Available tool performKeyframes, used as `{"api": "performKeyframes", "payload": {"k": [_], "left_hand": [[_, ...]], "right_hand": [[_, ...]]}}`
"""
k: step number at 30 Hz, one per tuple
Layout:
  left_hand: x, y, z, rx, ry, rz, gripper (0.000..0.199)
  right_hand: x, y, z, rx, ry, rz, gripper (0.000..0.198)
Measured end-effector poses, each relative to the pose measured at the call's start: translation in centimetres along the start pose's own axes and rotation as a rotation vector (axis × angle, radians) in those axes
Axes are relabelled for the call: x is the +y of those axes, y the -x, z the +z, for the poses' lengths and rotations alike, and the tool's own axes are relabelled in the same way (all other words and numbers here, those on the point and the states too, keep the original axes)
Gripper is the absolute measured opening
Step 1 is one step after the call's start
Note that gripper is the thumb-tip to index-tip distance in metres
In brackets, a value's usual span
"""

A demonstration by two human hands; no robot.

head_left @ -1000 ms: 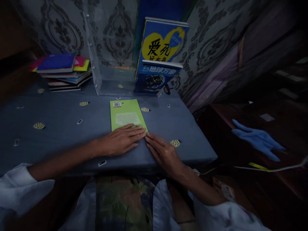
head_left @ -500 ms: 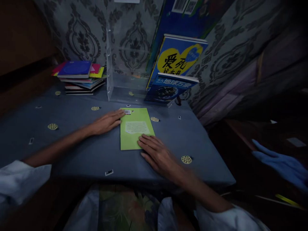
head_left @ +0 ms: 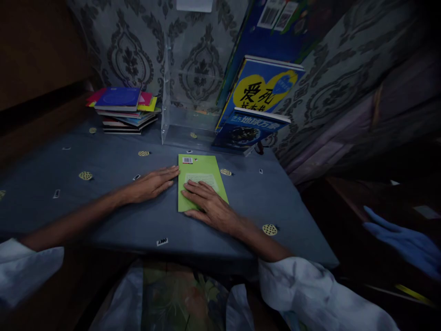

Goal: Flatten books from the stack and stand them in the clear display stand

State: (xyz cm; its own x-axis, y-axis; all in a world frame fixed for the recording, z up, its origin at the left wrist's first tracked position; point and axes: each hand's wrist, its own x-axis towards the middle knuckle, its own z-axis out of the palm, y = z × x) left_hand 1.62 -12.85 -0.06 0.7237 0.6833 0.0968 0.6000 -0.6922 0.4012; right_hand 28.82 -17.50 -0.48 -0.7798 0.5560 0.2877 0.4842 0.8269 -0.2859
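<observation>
A thin lime-green book (head_left: 203,164) lies flat on the grey-blue tablecloth (head_left: 127,220), its barcode in the far left corner and a pale text panel in the middle. My right hand (head_left: 210,204) rests on its near part with fingers stretched out, covering some of the panel. At the book's left edge, my left hand (head_left: 153,184) lies flat on the cloth, its fingertips at or just touching the edge. Neither hand grips anything.
Behind the book stands a clear acrylic rack (head_left: 186,138) holding a blue book (head_left: 250,131), a blue-and-yellow book (head_left: 257,89) and a larger one. A pile of colourful books (head_left: 119,101) sits at the back left. A blue glove shape (head_left: 403,236) shows at right.
My right hand has slid left and away from me over the green book. My left hand's fingertips have drawn back off the barcode corner to the book's edge. The view has shifted slightly.
</observation>
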Motion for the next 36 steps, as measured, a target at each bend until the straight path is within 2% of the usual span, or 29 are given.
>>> {"api": "performKeyframes", "payload": {"k": [6, 13, 17, 21, 27, 31, 36], "left_hand": [[3.4, 3.8, 1.4, 0.033, -0.042, 0.063, 0.052], [7.3, 6.8, 2.2, 0.084, -0.164, 0.162, 0.053], [8.1, 7.1, 2.5, 0.125, -0.215, 0.166, 0.053], [8.4, 7.1, 2.7, 0.186, -0.295, 0.170, 0.053], [9.0, 6.8, 2.7, 0.226, -0.412, 0.224, 0.051], [9.3, 6.5, 2.5, 0.220, -0.440, 0.236, 0.049], [9.7, 6.0, 2.5, 0.199, -0.433, 0.232, 0.049]], "right_hand": [[0.2, 0.2, 0.5, 0.075, -0.016, 0.002, 0.062], [0.3, 0.2, 0.4, 0.063, -0.019, 0.006, 0.058], [0.0, 0.1, 0.5, 0.066, 0.018, 0.005, 0.053], [-1.9, 0.5, 1.2, 0.065, 0.075, -0.010, 0.037], [-5.0, 2.9, 1.1, 0.038, 0.089, -0.009, 0.044], [-4.3, 5.6, -0.3, 0.033, 0.051, 0.073, 0.047], [-2.5, 9.2, -1.8, 0.104, 0.100, 0.197, 0.045]]}}
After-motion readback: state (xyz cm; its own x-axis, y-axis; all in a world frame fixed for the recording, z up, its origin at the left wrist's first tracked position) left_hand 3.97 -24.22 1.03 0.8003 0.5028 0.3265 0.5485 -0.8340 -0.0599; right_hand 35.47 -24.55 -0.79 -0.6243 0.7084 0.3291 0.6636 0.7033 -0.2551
